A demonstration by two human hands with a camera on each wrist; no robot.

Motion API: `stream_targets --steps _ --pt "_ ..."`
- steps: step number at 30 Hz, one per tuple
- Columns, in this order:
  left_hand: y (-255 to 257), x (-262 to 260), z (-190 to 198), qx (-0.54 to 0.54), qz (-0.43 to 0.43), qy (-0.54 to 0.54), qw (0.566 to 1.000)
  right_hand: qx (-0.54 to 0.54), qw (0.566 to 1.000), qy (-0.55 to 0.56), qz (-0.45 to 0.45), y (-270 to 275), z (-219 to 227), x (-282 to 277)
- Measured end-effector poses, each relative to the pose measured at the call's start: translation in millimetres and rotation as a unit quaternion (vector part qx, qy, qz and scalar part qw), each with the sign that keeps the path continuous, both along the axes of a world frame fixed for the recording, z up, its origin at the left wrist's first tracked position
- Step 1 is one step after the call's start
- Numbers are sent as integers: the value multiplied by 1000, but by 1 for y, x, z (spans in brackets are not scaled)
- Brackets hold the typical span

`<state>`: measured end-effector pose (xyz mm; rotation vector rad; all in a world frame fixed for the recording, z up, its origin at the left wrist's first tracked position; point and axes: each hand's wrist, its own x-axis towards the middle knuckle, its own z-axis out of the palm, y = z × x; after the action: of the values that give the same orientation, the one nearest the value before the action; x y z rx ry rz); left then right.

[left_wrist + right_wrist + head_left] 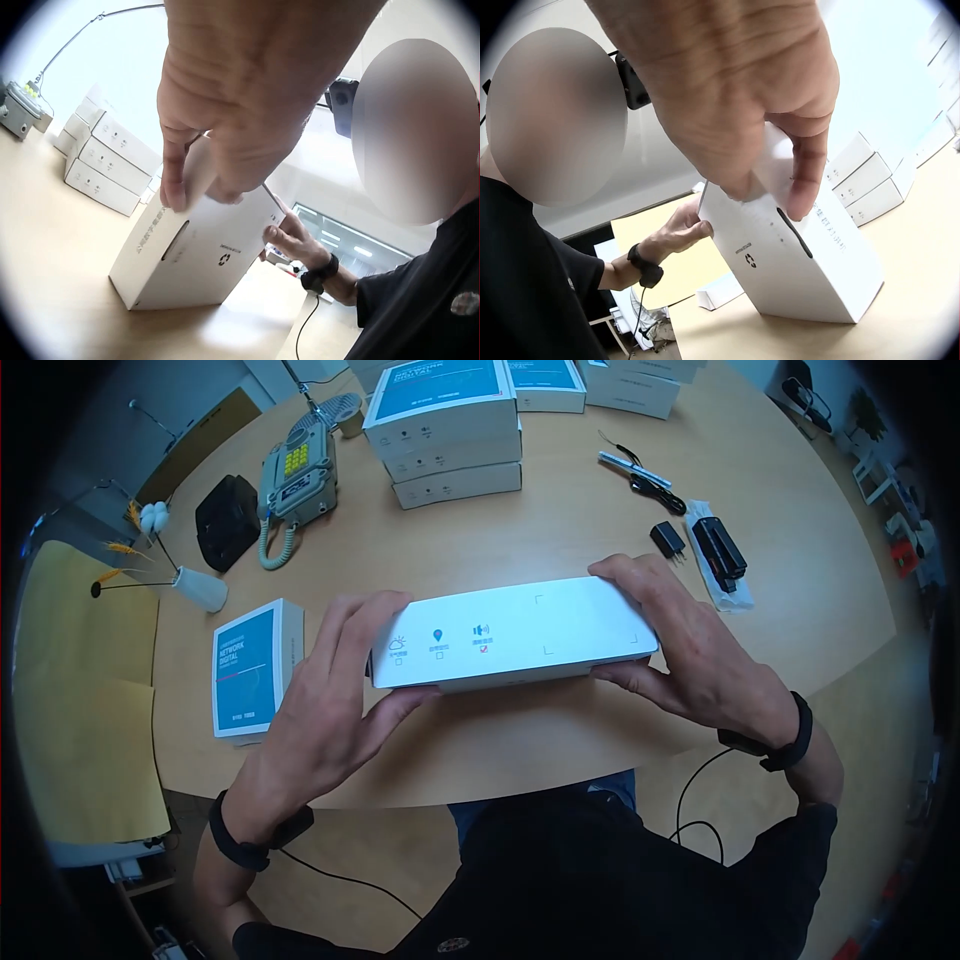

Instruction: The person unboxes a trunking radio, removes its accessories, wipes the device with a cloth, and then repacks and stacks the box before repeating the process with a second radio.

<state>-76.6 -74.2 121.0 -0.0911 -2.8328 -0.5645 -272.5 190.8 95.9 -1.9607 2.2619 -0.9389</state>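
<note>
A white box (520, 630) with small printed icons, one checkbox marked red, stands on its edge at the table's front. The left hand (335, 670) grips its left end, thumb on the near side and fingers over the far top edge. At the right end the right hand (700, 645) holds it the same way. In the left wrist view the box (202, 255) rests on the table, and the left hand (232, 97) pinches its top. The right wrist view shows the right hand (742, 97) pinching the box (795, 262) beside a dark slot.
A blue-and-white box (245, 670) lies left of the left hand. Stacked boxes (445, 430) stand at the back, with a telephone (300, 475), black pouch (227, 522) and vase (200, 588) on the left. Right: adapter (667, 541), cable (657, 495), black device (720, 550).
</note>
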Motion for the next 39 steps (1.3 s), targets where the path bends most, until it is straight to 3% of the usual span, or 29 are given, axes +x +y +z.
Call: stream_targets --steps 4,6,7,8,9,10,11,12,13,14,16,17,18,20,21,23,25,27,31,32,33,34,37,39 --pt "0 -7 8 26 -6 12 1000 23 999 -23 -4 3 0 2" --pt "-3 -9 16 33 -44 -79 995 33 999 -25 -12 10 -1 7" --pt "0 -5 13 34 -45 -80 995 22 996 -83 4 17 1 11" --pt "5 6 5 15 -63 -15 998 11 990 -141 21 25 0 17" --pt "12 17 -4 -2 -80 48 996 -27 950 -309 -29 36 -20 30" --pt "20 28 -15 2 -81 43 996 -24 948 -315 -31 44 -30 42" --pt "29 40 -28 -85 -80 112 987 -46 871 -482 -85 51 -38 53" --pt "36 49 -41 -171 -77 182 965 -66 761 -630 -138 57 -42 62" --pt "43 58 -56 -166 -77 177 967 -76 672 -713 -185 51 -43 72" --pt "50 65 -71 -144 -66 184 970 -72 669 -715 -188 53 -53 72" --pt "55 66 -89 -122 -57 191 972 -29 500 -866 5 60 -81 69" --pt "56 64 -94 -89 -48 200 974 -79 442 -892 56 50 -77 70" --pt "56 63 -97 -56 -38 210 975 -80 442 -891 57 47 -75 67" --pt "53 61 -99 -64 -38 213 974 -65 503 -862 -2 40 -71 61" --pt "50 60 -101 -70 -37 216 973 -63 505 -861 3 35 -69 59" --pt "46 64 -109 -77 -45 205 975 -4 610 -787 -90 24 -64 57" --pt "47 67 -112 -75 -58 190 977 7 619 -780 -93 21 -69 59" --pt "47 68 -112 53 -17 108 993 18 626 -773 -95 20 -72 60" --pt "48 71 -106 128 0 57 990 -11 618 -780 -93 18 -79 61" --pt "51 69 -106 334 -4 54 941 -20 611 -786 -94 19 -80 60" --pt "53 69 -107 525 -9 49 849 -20 611 -786 -94 20 -81 60" --pt "50 68 -108 526 -9 50 849 -20 616 -782 -92 21 -81 60" --pt "45 61 -99 538 75 -105 833 -28 642 -762 -80 22 -81 62" --pt "48 50 -103 545 68 -87 831 -45 661 -745 -72 23 -83 65"
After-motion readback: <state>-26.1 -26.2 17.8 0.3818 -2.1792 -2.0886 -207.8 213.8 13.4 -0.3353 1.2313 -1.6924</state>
